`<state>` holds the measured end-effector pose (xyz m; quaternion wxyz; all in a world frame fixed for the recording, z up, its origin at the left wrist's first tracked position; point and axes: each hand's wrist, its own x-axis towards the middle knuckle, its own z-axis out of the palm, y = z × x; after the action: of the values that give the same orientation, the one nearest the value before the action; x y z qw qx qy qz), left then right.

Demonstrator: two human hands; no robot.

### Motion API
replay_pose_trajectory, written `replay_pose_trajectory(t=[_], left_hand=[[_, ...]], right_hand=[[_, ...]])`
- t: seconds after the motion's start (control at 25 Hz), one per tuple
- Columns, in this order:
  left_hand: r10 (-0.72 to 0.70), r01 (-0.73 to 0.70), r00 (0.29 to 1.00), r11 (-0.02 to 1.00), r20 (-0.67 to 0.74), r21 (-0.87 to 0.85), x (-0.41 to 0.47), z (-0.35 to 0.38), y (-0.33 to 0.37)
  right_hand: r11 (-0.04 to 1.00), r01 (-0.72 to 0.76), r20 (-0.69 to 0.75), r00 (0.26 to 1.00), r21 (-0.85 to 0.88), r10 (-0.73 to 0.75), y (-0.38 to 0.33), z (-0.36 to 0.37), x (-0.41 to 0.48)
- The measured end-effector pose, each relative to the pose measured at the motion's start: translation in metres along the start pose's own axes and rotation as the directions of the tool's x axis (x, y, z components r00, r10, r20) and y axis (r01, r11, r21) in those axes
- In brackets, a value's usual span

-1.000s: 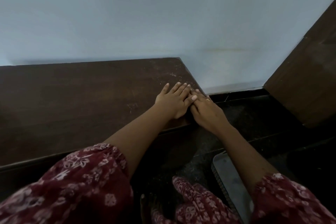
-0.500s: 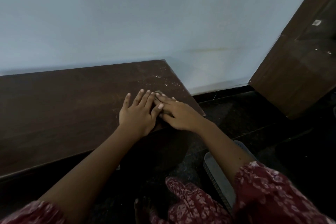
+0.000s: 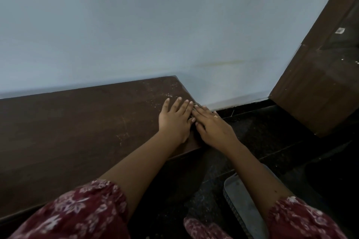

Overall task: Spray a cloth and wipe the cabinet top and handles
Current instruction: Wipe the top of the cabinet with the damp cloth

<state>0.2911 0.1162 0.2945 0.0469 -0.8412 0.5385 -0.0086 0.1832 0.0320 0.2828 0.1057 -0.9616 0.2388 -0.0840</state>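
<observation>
The dark brown wooden cabinet top (image 3: 77,126) runs along the pale wall and is marked with pale dust and scratches near its right end. My left hand (image 3: 174,120) lies flat on that right end with its fingers stretched out. My right hand (image 3: 213,128) lies flat beside it at the top's right edge, fingertips meeting those of the left. A sliver of dark textured cloth (image 3: 192,114) shows between the two hands, pressed under the fingers; the rest of it is hidden. No spray bottle or cabinet handles are in view.
A dark wooden door (image 3: 314,87) stands at the right, angled away from the wall. The floor (image 3: 272,137) is dark stone. A grey tray-like basket (image 3: 242,205) lies on the floor under my right forearm. The pale blue wall (image 3: 136,25) rises behind the cabinet.
Both hands slid left along the top half a second ago, then came back right to its end, staying flat and together.
</observation>
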Motion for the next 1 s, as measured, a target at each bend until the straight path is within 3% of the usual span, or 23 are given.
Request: replay_pose_trajectory(t=[0.28,0.48,0.64,0.84,1.0], left_hand=[[-0.089,0.086,0.996,0.992,0.029,0.096,0.037,-0.005,-0.047],[-0.217,0.203,0.971,0.969,0.096,0.145,0.020,0.000,-0.107],[-0.302,0.291,0.938,0.953,0.170,0.087,-0.011,0.000,-0.132],[-0.188,0.191,0.966,0.982,0.176,0.000,-0.024,-0.003,-0.106],[-0.036,0.051,0.991,0.992,0.130,-0.118,0.006,-0.006,-0.067]], right_hand=[[0.995,-0.054,0.047,0.998,0.078,0.051,-0.026,0.008,0.071],[0.995,0.056,0.063,0.996,0.087,-0.062,-0.082,0.027,0.105],[0.983,0.151,0.063,0.985,0.100,-0.158,-0.118,0.034,0.099],[0.967,0.250,0.031,0.967,0.049,-0.252,-0.088,0.029,0.053],[0.997,0.081,0.018,0.997,0.007,-0.081,-0.052,0.020,0.045]])
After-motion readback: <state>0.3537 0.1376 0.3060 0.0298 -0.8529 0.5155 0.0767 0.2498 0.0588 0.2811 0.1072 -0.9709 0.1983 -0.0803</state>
